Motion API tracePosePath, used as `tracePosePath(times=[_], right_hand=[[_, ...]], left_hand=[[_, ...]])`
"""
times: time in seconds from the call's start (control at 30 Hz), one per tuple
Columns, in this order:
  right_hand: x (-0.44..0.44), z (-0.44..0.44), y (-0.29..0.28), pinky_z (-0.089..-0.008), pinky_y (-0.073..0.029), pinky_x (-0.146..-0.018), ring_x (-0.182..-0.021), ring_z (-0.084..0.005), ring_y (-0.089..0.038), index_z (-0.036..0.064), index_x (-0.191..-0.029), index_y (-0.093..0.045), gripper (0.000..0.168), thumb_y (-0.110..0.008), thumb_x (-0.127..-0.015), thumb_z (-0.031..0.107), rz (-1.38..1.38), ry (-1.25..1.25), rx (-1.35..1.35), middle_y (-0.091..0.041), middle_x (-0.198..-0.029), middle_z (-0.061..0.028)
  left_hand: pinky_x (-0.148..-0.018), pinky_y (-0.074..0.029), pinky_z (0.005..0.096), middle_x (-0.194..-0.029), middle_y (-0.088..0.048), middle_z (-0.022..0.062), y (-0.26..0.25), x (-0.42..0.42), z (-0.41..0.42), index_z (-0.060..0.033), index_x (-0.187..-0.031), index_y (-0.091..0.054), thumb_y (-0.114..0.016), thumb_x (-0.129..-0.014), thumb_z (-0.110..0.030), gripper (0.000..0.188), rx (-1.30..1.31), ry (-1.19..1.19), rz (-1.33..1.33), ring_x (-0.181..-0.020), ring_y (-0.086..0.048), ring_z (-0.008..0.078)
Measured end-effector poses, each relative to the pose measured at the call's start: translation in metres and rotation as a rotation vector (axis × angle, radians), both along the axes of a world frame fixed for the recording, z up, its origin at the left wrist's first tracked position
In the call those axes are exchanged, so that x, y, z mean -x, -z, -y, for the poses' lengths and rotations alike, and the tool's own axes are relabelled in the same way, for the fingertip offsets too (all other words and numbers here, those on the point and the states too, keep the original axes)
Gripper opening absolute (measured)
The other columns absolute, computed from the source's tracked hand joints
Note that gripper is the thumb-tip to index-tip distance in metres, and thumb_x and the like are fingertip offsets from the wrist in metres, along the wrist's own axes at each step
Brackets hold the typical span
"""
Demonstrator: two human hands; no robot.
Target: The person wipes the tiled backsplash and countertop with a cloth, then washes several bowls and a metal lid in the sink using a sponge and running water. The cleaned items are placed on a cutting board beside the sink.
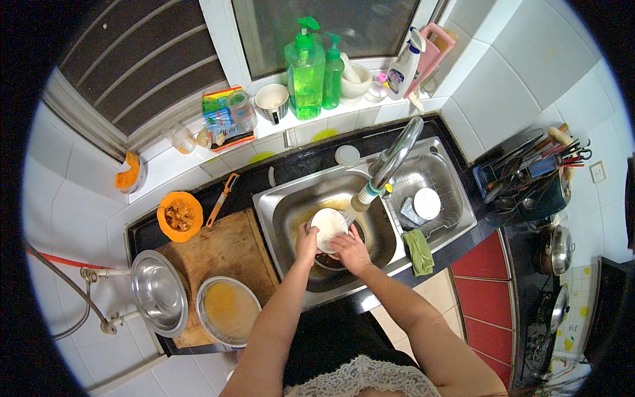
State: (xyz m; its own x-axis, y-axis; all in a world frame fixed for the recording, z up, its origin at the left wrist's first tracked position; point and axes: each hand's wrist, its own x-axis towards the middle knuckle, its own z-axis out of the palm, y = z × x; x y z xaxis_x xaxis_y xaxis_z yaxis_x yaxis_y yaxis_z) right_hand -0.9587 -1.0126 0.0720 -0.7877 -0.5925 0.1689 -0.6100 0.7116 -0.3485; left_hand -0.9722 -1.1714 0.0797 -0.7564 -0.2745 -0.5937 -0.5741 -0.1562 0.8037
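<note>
A small white bowl [327,224] is tilted over the left basin of a stainless steel sink [292,208]. My left hand [307,244] grips its left rim. My right hand [352,250] holds the lower right side, with fingers over the rim and against the inside. Water runs from the chrome faucet [399,154] close to the bowl's right edge. Beneath my hands, a round dark-looking vessel [331,262] sits in the basin, mostly hidden.
Left of the sink, a wooden cutting board [233,243] carries a metal bowl of yellowish liquid [229,310]. Nearby are a tilted steel basin [159,293], a cut pumpkin [166,218] and a peeler [222,199]. A green cloth [419,252] hangs over the sink's front edge.
</note>
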Motion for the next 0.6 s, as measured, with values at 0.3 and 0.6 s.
tracePosePath(times=[0.3, 0.6], right_hand=[[-0.028, 0.036, -0.005, -0.0545, -0.014, -0.110, -0.105, -0.0278, -0.059, 0.010, -0.108, -0.063, 0.026, -0.057, -0.083, 0.013, 0.386, 0.272, 0.338, -0.064, -0.110, -0.0109], [0.015, -0.020, 0.001, -0.0522, -0.013, -0.113, -0.118, -0.0211, -0.050, 0.014, -0.119, -0.058, 0.039, -0.055, -0.082, 0.026, -0.092, -0.083, -0.230, -0.061, -0.114, -0.0035]], left_hand=[[-0.100, -0.032, 0.0445, -0.120, -0.050, 0.0256, 0.024, -0.007, -0.020, 0.0041, -0.125, -0.044, -0.048, -0.080, -0.014, 0.049, 0.206, -0.080, -0.214, -0.114, -0.047, 0.0389], [-0.049, -0.056, 0.0374, -0.114, -0.056, 0.0215, 0.018, 0.016, 0.006, 0.0036, -0.126, -0.044, -0.048, -0.084, -0.024, 0.051, 0.261, 0.279, 0.083, -0.091, -0.062, 0.0318]])
